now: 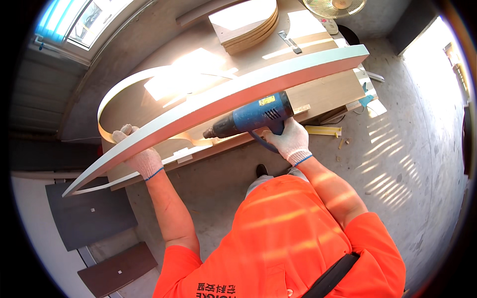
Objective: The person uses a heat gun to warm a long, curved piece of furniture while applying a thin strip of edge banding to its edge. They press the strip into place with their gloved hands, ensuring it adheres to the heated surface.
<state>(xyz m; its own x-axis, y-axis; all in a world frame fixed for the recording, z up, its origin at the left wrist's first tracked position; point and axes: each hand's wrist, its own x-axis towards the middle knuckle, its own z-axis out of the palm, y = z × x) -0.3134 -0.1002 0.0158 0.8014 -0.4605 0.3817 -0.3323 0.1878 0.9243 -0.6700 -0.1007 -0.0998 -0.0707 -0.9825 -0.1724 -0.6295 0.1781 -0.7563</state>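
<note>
A long curved board (223, 97), pale along its upper edge and pinkish on its face, stands slanting across the view from lower left to upper right. My left hand (145, 162), in a white knit glove, is closed round its left part, with fingertips showing on the far side. My gloved right hand (290, 141) grips the handle of a blue heat gun (256, 113). The gun's dark nozzle points left, just on the near side of the board. A thin cream strip (102, 111) loops behind the board and passes close to my left fingertips.
Beneath lies a wooden worktable (328, 92). Stacked curved panels (246, 25) and a metal tool (290, 41) lie on its far side. A fan (335, 6) stands at the back. Dark panels (92, 213) rest at the lower left. A yellow strip (323, 130) juts out beside the table's near edge.
</note>
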